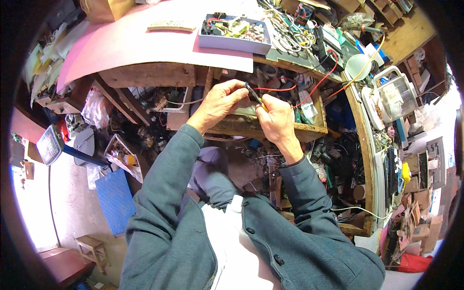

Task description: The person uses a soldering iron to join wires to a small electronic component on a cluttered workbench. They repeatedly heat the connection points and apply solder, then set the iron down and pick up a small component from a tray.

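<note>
Above an open wooden drawer (232, 126), both hands meet at chest height. My right hand (279, 120) is closed around a pair of pliers (254, 95) with dark jaws and a bit of yellow on the handle. The jaws point up and left, toward the fingertips of my left hand (221, 102). Those fingers are pinched together right beside the jaws; what they hold is too small to make out. A thin red wire (278, 89) runs rightward from behind the pliers, and its end there is hidden.
On the bench ahead lie a grey box (234, 44) of small parts, a beige remote control (171, 25) and tangled cables (290, 36). A dark boxy device (330, 50) with red leads sits further right, near a clear plastic container (394, 99). A scale (52, 145) stands left.
</note>
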`<state>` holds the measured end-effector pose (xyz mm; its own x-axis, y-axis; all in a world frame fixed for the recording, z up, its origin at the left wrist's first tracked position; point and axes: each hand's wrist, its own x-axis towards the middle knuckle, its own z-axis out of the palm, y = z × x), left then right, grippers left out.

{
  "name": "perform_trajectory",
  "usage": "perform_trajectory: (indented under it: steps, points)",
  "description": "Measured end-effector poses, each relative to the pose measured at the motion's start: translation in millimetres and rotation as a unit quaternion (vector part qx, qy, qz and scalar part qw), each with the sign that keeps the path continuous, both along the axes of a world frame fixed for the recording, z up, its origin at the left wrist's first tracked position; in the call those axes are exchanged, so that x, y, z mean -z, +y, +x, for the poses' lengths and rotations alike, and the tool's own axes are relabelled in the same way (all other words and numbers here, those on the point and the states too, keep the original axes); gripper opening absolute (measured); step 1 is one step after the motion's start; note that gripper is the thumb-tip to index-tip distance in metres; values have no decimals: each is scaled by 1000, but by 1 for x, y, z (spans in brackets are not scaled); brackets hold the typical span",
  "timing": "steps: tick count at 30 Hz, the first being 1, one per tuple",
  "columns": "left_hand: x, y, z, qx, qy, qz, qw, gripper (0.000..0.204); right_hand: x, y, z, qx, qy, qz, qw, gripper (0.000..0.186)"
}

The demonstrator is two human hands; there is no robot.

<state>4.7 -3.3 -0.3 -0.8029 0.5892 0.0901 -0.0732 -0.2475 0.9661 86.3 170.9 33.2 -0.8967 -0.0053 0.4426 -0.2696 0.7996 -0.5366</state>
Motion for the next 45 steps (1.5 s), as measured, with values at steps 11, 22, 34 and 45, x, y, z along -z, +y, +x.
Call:
perform_trajectory:
  steps: [11, 22, 34, 45]
  points:
    - [0, -1, -2, 18, -26, -3, 999, 19, 2, 11, -4, -82, -209, -314, 923, 29]
    - [3, 1, -3, -9, 0, 13, 1000, 16, 7, 13, 4, -18, -65, -124, 990, 31]
    - [8, 6, -3, -60, 101, -16, 993, 20, -9, 11, 14, 32, -15, 7, 999, 18]
    - [9, 4, -3, -85, 156, -77, 981, 20, -19, 14, 16, 39, 29, 141, 989, 19]
